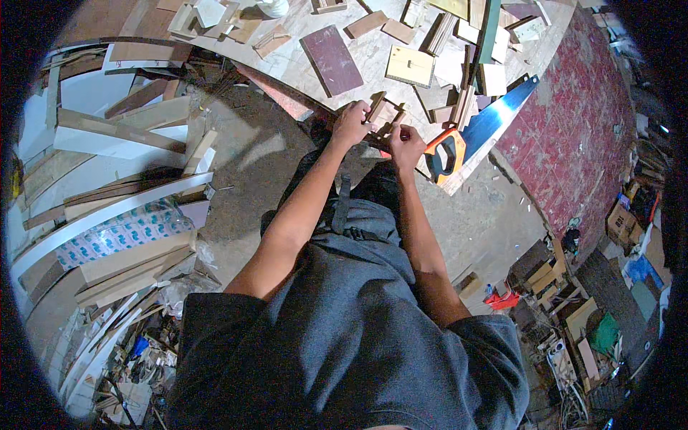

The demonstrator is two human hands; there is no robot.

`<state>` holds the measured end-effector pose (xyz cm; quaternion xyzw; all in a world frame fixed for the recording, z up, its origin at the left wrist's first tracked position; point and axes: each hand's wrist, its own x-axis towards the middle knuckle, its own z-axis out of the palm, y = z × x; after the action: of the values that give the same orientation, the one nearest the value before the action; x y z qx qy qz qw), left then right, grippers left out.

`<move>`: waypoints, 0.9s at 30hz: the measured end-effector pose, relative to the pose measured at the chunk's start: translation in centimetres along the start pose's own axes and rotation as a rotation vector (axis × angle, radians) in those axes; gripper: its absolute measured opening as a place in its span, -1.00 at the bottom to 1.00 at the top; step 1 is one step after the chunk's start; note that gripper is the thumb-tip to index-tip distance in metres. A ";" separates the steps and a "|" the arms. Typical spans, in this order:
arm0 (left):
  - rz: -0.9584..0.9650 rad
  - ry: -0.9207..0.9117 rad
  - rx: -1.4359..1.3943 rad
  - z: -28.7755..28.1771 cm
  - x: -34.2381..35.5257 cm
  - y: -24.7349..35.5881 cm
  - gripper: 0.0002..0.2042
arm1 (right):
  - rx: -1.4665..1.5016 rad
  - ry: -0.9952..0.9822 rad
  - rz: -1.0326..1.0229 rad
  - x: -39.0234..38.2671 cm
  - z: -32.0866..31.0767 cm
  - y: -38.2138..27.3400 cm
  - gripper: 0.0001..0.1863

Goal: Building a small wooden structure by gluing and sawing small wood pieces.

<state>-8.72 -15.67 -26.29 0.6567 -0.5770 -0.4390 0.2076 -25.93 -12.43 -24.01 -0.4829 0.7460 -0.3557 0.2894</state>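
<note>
At the near edge of the work table, a small wooden piece (385,115) with raised strips along its sides lies between my hands. My left hand (352,125) has its fingers bent and closed on the left side of this piece. On the other side, my right hand (408,148) is curled, thumb and fingertips pinched at the piece's near right edge. Its exact grip is partly hidden by the fingers. Just right of my right hand lies a handsaw (489,123) with an orange and black handle, its blade pointing away to the far right.
The pale table (287,63) carries a dark red board (332,60), a yellow board (410,66), a long green strip (488,32) and several wood offcuts. Planks and panels (122,129) are stacked at left. A worn red board surface (573,122) lies right; scrap clutters the floor at lower right.
</note>
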 end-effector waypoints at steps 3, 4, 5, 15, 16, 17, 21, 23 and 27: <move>-0.038 -0.013 0.015 -0.3 -0.1 -0.3 -0.51 | 0.003 -0.004 0.015 -0.5 -0.2 -0.9 -0.68; -0.035 -0.016 0.012 -0.3 -0.1 0.0 -0.51 | 0.000 0.000 0.015 -0.5 -0.2 -0.5 -0.68; -0.022 -0.015 0.008 -0.3 0.0 0.2 -0.51 | 0.021 -0.009 0.002 -0.6 -0.2 0.0 -0.68; 0.046 0.040 -0.017 -0.6 -0.4 -0.1 -0.51 | -0.008 0.022 -0.031 -0.9 1.1 -0.2 -0.73; 0.048 0.038 -0.019 -0.6 -0.3 0.1 -0.51 | -0.011 0.024 -0.031 -0.9 1.0 -0.1 -0.73; 0.025 0.019 -0.006 -0.6 -0.2 0.3 -0.50 | -0.034 0.035 -0.050 -0.8 0.9 0.1 -0.72; 0.008 -0.005 0.006 -0.6 -0.3 0.7 -0.49 | -0.037 0.057 -0.095 -0.7 0.9 0.4 -0.74; -0.005 -0.009 0.017 -0.7 -0.3 0.7 -0.50 | -0.044 0.049 -0.085 -0.7 0.9 0.1 -0.74; -0.011 -0.011 0.040 -0.9 -0.4 0.9 -0.50 | -0.058 0.019 -0.059 -0.9 0.7 -0.7 -0.75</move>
<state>-8.46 -15.75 -25.01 0.6615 -0.5833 -0.4319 0.1889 -24.69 -11.97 -23.83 -0.5097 0.7440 -0.3468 0.2577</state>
